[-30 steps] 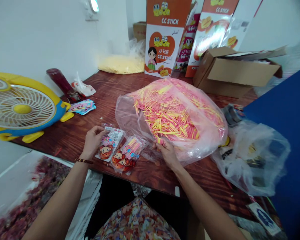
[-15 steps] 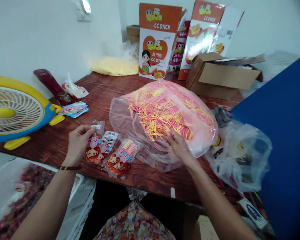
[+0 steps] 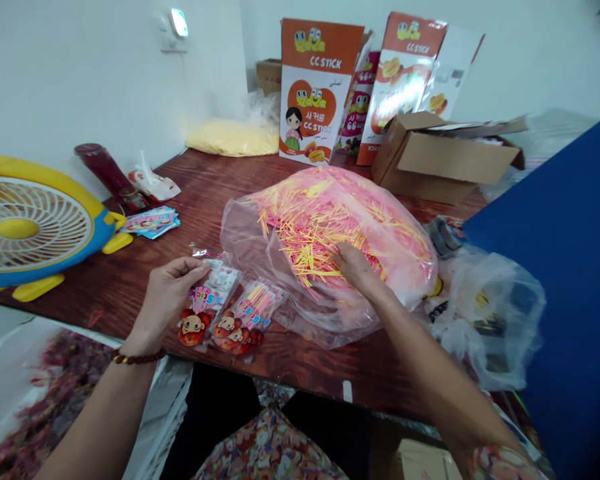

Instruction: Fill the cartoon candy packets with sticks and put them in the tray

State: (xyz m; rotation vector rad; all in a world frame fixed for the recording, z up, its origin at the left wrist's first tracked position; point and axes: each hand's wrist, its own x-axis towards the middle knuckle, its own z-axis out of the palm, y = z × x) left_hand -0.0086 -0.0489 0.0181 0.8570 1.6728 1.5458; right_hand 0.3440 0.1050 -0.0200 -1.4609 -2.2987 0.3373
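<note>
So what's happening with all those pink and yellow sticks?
Someone's left hand pinches a printed packet near its top. Their right hand is at the pink and yellow sticks in a big, open see-through bag. Beside the packet, on the table, sticks show through more printed packaging.

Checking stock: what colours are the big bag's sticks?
Pink and yellow sticks, clearest in the head view.

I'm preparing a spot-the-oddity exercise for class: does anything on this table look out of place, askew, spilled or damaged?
A small red scrap lies loose on the table, left of the left hand, like stray litter. The cardboard box gapes with its flaps at uneven angles. I see no clear spill.
</note>
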